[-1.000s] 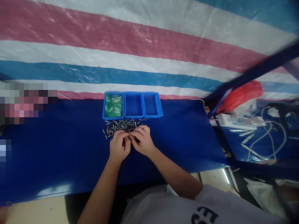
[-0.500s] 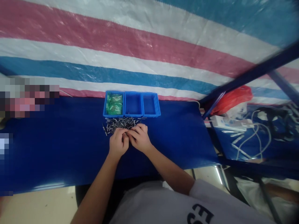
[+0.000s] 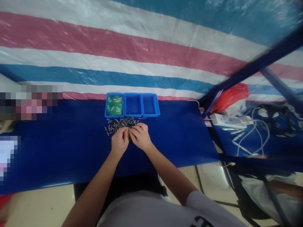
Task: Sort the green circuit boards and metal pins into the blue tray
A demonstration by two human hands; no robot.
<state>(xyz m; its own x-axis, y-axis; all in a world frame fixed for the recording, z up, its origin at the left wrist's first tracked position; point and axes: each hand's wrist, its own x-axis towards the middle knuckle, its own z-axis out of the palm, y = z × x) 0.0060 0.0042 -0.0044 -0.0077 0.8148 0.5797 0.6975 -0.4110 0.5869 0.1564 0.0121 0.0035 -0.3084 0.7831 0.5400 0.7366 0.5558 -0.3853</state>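
Note:
My left hand (image 3: 119, 140) and my right hand (image 3: 140, 135) meet at the near edge of a pile of thin, dark metal pins (image 3: 119, 123) on the blue table. Both are closed, thumbs and fingers pinched together, fingertips almost touching. Whatever they pinch is too small and too covered to make out. Just behind the pile stands a row of three blue bins. The left bin (image 3: 106, 108) holds green plastic packets (image 3: 115, 105). A small pin lies near the front of the middle bin (image 3: 133, 104), and the right bin (image 3: 150, 105) shows its bare floor.
The blue table (image 3: 59, 142) runs up to a striped plastic sheet (image 3: 118, 50). At the right, beyond a dark blue metal frame (image 3: 236, 75), are a red plastic bag (image 3: 230, 97), a white power strip (image 3: 227, 120) and loose white cables (image 3: 261, 145). Blurred-out patches cover the far left.
The camera view has shifted slightly. My hands stay pinched together at the pile's near edge, fingertips a little closer in. The bins and pile look the same.

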